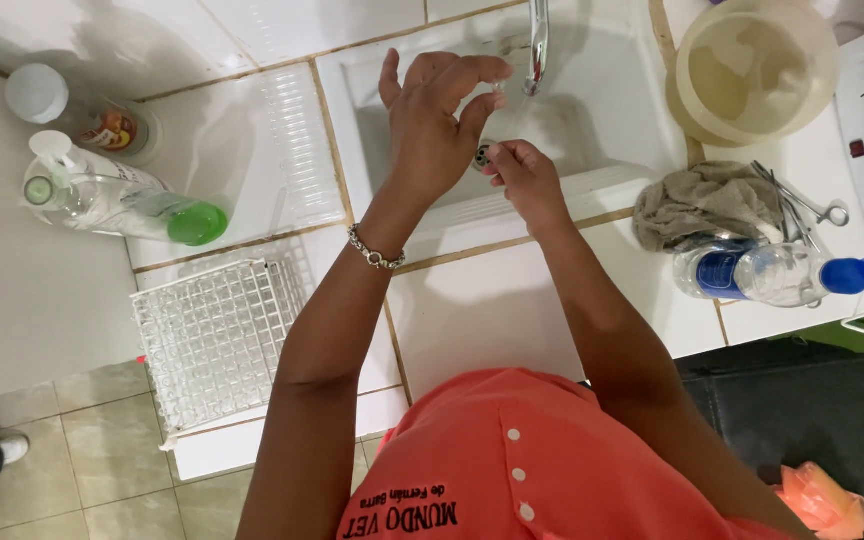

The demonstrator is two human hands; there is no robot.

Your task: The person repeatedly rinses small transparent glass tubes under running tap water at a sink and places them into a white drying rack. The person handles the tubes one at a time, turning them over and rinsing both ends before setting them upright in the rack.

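I see my left hand (437, 120) raised in the upper middle of the frame, over the white sink (602, 110), with its fingers spread loosely and the thumb and forefinger tips brought together near the spout of the chrome tap (537, 45); whether something tiny sits pinched between them I cannot tell. A beaded bracelet (374, 250) circles that wrist. My right hand (520, 170) sits just below and right of it, fingers curled together by the drain (482, 155), and I cannot tell whether they clamp anything. Both hands are over the basin, close to each other but apart. Moving outward, the tiled white bench (482, 310) runs across the middle of the frame. To the right of the sink lies a crumpled grey cloth (702, 205), with metal scissors-type instruments (802, 205) resting just beside it and a clear bottle with a blue cap (782, 272) lying on its side below them. In the upper right sits a beige round basin (757, 65). To the left of the sink lies a clear ribbed tray (297, 145), and below it a white wire rack (217, 335) overhangs the bench edge. In the upper left lie a clear bottle with green liquid (122, 200) and a white-capped bottle (77, 115). My orange shirt (532, 460) fills the bottom centre.
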